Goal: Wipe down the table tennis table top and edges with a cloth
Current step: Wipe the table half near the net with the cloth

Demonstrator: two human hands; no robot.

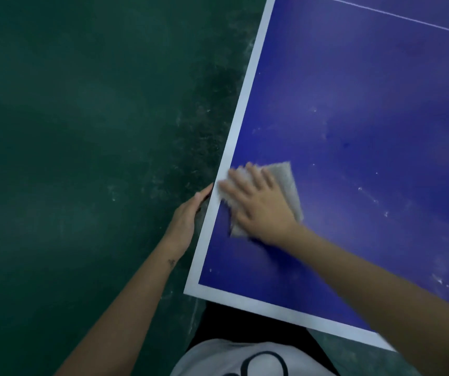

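Your right hand [258, 210] lies flat with fingers spread, pressing the grey cloth [288, 180] onto the blue bench [353, 104] near its corner, just inside the white border line [234, 137]. Your left hand [186, 215] rests against the bench's side edge, fingers nearly straight. The dark mark on your white shirt [217, 359] is unreadable.
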